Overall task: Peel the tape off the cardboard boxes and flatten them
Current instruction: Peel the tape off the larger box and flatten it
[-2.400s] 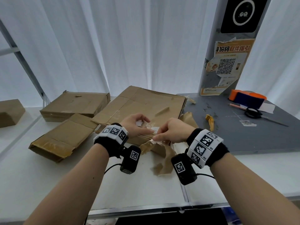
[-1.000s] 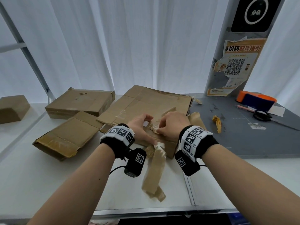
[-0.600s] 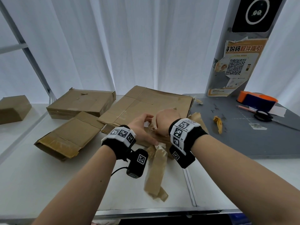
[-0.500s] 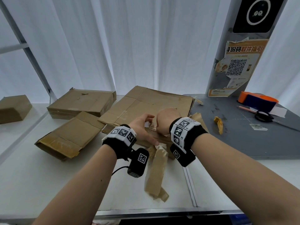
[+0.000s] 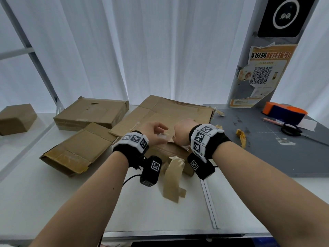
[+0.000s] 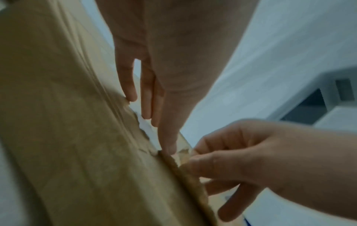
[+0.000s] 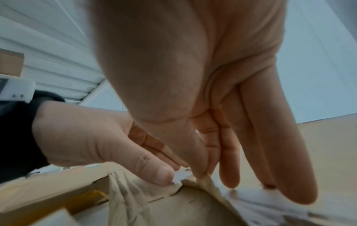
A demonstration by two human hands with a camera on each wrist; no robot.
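A brown cardboard box lies on the white table under both hands. My left hand has its thumb down on the box's top edge, and thumb and fingers pinch a pale torn bit of tape. My right hand pinches a lifted tan tape end between thumb and forefinger beside the left thumb, with its other fingers straight. In the head view the right hand hides the pinch. A long peeled tape strip hangs crumpled over the box's front onto the table.
A large flattened carton lies behind the box. Two flat boxes lie to the left, another box at far left. The grey mat on the right carries scissors, an orange-blue block and tape scraps.
The peeled strip has dropped over the box's front onto the table. My right hand has shifted left and further over the box, close against the left hand.
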